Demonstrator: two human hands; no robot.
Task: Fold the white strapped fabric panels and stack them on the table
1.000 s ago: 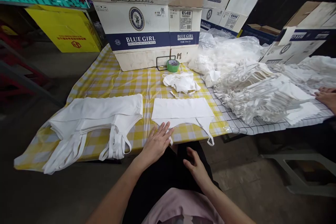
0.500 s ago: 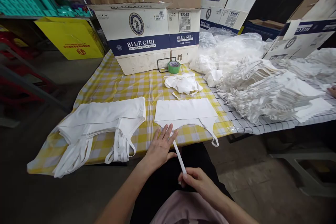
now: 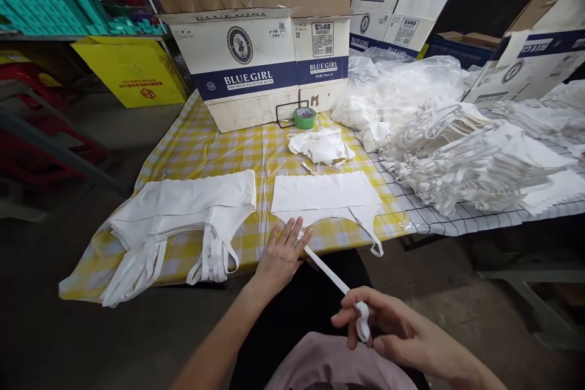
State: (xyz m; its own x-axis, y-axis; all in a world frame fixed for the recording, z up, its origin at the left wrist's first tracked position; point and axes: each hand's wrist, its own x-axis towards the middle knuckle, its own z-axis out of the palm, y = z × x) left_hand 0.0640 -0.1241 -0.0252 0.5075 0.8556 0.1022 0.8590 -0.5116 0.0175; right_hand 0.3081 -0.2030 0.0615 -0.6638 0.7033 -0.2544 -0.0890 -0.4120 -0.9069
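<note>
A white camisole (image 3: 325,192) lies flat at the table's front edge, one thin strap drooping over it at the right. My left hand (image 3: 283,253) is spread flat on its near left corner, fingers apart, pressing where the other strap starts. That white strap (image 3: 326,270) runs taut from under my left fingers to my right hand (image 3: 388,326). There it passes over my bent fingers, and its looped end hangs by the thumb. Left of this sits a stack of white camisoles (image 3: 183,201), straps dangling over the edge. Beyond is a crumpled white garment (image 3: 322,146).
A large beer carton (image 3: 256,55) stands at the back, with a green tape roll (image 3: 304,117) before it. Right are a heap of white garments (image 3: 475,158), clear plastic bags (image 3: 402,85) and another carton (image 3: 525,67). A yellow box (image 3: 137,73) sits at far left.
My right hand has moved right and turned, drawing the strap out longer; the strap's loop now shows over its fingers. My left hand stays on the camisole. The view has shifted slightly.
</note>
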